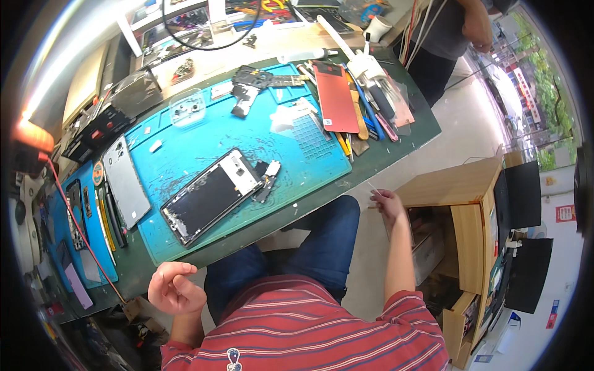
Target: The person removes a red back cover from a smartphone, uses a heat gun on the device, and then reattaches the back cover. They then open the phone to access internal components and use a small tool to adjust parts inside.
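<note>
My left hand (176,289) is raised off the table's front edge, fingers loosely curled and apart, with nothing seen between them. Out to the right, beyond the table's edge, my right hand (388,205) pinches a thin pale stick (374,187); its exact kind is too small to tell. An opened phone (210,196) lies aslant on the blue work mat (247,229), a dark face and a light metal patch showing. Small loose phone parts (267,181) touch its right end. Neither hand touches the phone.
A grey phone back panel (126,180) lies left, beside several slim tools (111,216). Camera modules and boards (250,77) sit at the mat's far side. A red phone panel (336,98) rests among tools at right. A wooden cabinet (458,185) stands right; a person (455,37) is beyond the table.
</note>
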A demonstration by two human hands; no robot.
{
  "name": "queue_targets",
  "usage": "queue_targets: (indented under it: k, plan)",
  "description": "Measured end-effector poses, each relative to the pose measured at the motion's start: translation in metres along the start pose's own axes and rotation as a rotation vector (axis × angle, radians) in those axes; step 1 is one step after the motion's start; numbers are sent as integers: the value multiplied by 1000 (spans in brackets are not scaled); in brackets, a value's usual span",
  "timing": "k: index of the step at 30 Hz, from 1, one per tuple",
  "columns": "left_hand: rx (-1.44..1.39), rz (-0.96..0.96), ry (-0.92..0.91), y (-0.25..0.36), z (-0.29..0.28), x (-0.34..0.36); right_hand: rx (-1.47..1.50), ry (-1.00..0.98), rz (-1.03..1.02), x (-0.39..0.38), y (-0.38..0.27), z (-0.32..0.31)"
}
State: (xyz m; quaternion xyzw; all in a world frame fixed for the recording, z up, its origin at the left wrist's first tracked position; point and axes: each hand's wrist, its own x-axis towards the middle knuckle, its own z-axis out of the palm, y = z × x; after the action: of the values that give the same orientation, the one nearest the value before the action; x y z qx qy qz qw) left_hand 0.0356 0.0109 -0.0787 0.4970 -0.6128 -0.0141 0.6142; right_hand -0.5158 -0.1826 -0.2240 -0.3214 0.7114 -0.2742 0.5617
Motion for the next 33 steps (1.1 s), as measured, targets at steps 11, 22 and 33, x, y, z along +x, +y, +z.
queue_targets:
  k: [11,22,33]
  plan:
    - [261,-6,165,4,-3,0,347,185,-83,204,73,87]
    - [-315,-105,-144,47,44,9,-453,204,-537,-35,19,70]
    - [-1288,-1192,-834,112,184,19,-891,153,-1956,-182,-146,119]
